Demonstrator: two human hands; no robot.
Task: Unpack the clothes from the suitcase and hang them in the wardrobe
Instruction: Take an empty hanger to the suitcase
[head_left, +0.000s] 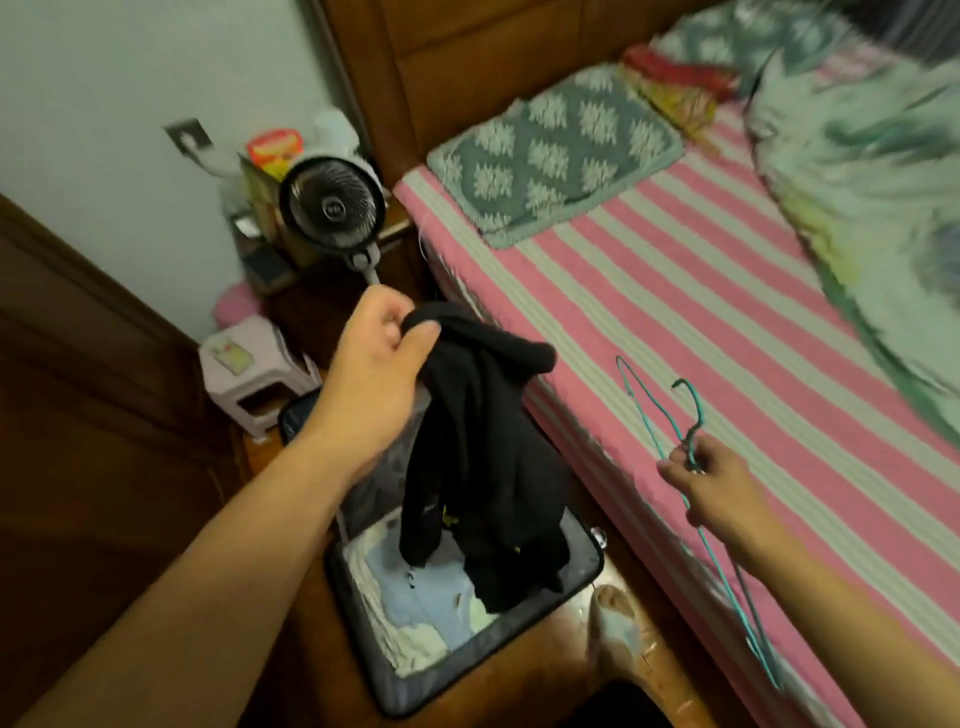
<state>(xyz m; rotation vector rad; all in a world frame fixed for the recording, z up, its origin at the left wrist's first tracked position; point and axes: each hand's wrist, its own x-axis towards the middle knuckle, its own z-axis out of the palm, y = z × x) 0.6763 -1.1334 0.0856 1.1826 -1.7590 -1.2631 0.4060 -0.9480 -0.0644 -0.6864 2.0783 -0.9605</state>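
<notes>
left hand grips black top clear above suitcase; right fingers pinch hanger, ready to thread.

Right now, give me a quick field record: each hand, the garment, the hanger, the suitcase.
left hand: grips the black garment at its top
black garment: hangs above the suitcase, lower end reaching into it
right hand: pinches the teal wire hanger near its hook
teal wire hanger: off the bed, not yet in the garment
suitcase: open on the floor beside the bed, light clothes inside
</notes>
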